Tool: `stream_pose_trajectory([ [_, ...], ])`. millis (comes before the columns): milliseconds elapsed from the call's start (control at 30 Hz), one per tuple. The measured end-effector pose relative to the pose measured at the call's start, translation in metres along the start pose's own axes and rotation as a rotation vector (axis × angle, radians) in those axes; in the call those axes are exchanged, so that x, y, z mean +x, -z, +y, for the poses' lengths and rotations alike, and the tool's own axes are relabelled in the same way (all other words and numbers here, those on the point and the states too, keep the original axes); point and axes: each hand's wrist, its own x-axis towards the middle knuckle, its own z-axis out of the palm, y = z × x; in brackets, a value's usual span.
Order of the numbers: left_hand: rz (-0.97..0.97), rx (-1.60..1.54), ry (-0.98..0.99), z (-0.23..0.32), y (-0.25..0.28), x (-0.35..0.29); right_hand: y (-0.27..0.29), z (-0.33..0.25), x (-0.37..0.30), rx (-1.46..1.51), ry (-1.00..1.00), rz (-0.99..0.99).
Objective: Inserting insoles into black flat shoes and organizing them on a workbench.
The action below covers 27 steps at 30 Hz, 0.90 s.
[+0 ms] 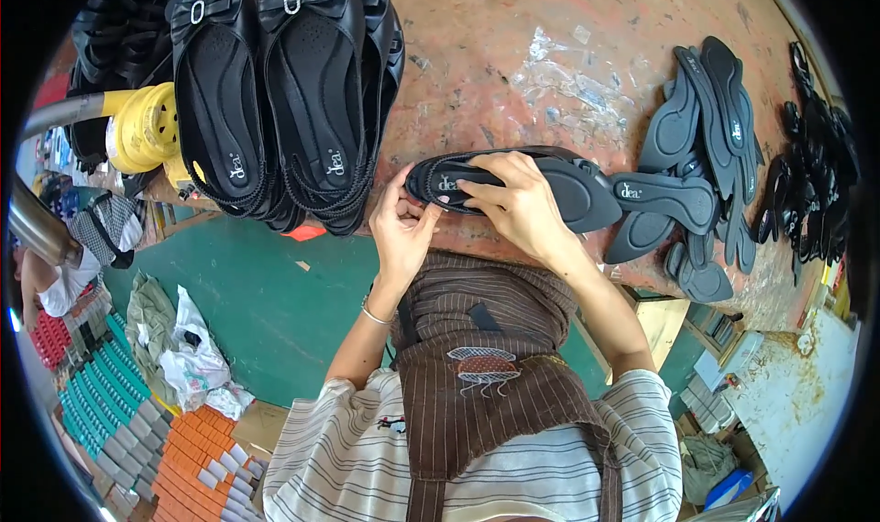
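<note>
A black flat shoe lies sideways at the table's front edge, its heel to the left. My left hand grips the heel, thumb near the rim and fingers curled round the back. A black padded insole runs along the shoe, its wide front end to the right. My right hand is closed over the insole's middle, fingertips near its heel end. The right fingers partly cover where insole and shoe meet. Loose black insoles lie in a pile just right of the shoe, one close to the held insole's tip.
Finished-looking black shoes with bows stand stacked at the left. Beside them is a yellow round fixture on a metal pipe. Black straps or shoe parts heap at the far right. The worn wooden table ends just before my apron.
</note>
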Motion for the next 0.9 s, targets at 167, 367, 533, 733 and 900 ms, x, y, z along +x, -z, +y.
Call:
stream_pose_trajectory([
  [167,-0.029,-0.092,0.089,-0.003,0.000,0.003,-0.011,0.004,0.007,0.114,-0.034,-0.028],
  [367,0.053,-0.086,0.178,0.012,-0.006,0.015,-0.015,0.001,0.011,-0.020,0.017,-0.127],
  [533,0.077,-0.083,0.278,0.016,-0.007,0.022,-0.020,0.008,0.012,-0.057,0.246,-0.196],
  [733,0.058,0.002,0.238,0.027,-0.007,0.026,-0.013,-0.001,0.018,-0.032,0.212,-0.366],
  [900,0.068,0.185,0.147,0.030,-0.011,0.021,-0.003,-0.013,-0.006,-0.423,-0.025,-0.265],
])
